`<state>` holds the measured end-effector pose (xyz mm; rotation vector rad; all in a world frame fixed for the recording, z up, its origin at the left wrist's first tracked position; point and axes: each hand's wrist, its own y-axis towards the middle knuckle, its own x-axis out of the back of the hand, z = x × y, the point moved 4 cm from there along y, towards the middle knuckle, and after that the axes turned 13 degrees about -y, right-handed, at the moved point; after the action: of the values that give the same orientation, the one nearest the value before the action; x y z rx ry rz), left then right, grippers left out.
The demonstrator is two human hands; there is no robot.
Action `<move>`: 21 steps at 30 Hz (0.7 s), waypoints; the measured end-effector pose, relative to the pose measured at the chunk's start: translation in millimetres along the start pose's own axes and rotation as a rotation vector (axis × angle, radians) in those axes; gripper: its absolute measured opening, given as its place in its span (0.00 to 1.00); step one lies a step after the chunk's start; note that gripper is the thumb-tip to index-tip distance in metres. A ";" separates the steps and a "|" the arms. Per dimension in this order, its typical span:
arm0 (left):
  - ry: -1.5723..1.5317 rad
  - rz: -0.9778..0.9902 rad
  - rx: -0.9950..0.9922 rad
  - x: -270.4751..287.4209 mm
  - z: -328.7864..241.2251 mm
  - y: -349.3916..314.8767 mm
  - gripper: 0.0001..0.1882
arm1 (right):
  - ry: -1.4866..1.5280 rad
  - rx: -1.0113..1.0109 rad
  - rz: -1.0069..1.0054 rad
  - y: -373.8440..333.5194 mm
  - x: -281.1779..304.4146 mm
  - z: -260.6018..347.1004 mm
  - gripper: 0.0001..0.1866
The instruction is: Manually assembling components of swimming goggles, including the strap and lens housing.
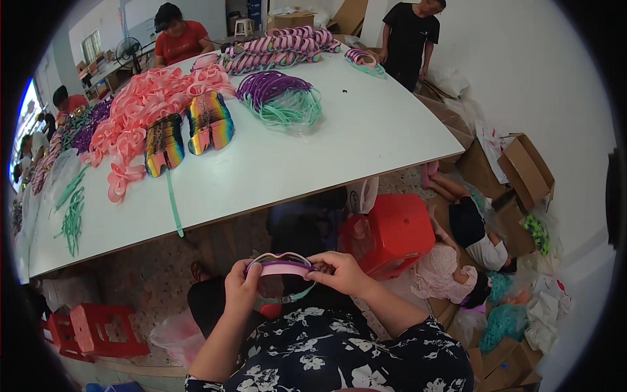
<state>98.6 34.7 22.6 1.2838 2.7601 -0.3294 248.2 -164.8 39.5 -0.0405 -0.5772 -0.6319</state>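
Note:
Over my lap, my left hand (243,282) and my right hand (339,273) grip opposite ends of a pair of goggles (285,268) with a pink padded rim and purple edging. A mint-green strap (292,297) with a small dark buckle loops below them. On the white table (366,130) ahead lie a heap of pink bands (147,98) and two stacks of rainbow-mirrored lenses (210,123). Beside the lenses is a bundle of purple and mint straps (277,98). Rows of pink and purple goggles (281,52) are piled toward the far edge.
A red stool (398,228) stands right of my knees, with more red stools (98,330) at lower left. Two people lie on the floor at right, among cardboard boxes (526,166) and plastic bags. Other people are around the table's far and left sides.

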 end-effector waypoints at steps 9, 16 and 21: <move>-0.045 0.310 -0.350 -58.9 -50.3 -7.3 0.35 | -0.643 0.460 -0.612 36.8 109.2 43.1 0.14; -0.064 0.133 0.105 -22.0 14.6 2.4 0.26 | -0.656 0.328 -0.856 122.4 257.3 2.9 0.13; 0.126 0.005 0.121 20.2 83.4 -12.4 0.17 | -0.484 0.053 -0.878 202.0 324.8 -92.3 0.11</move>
<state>74.5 23.0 -59.9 1.3843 2.8804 -0.4355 621.8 -197.5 158.4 0.1213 -1.0933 -1.4809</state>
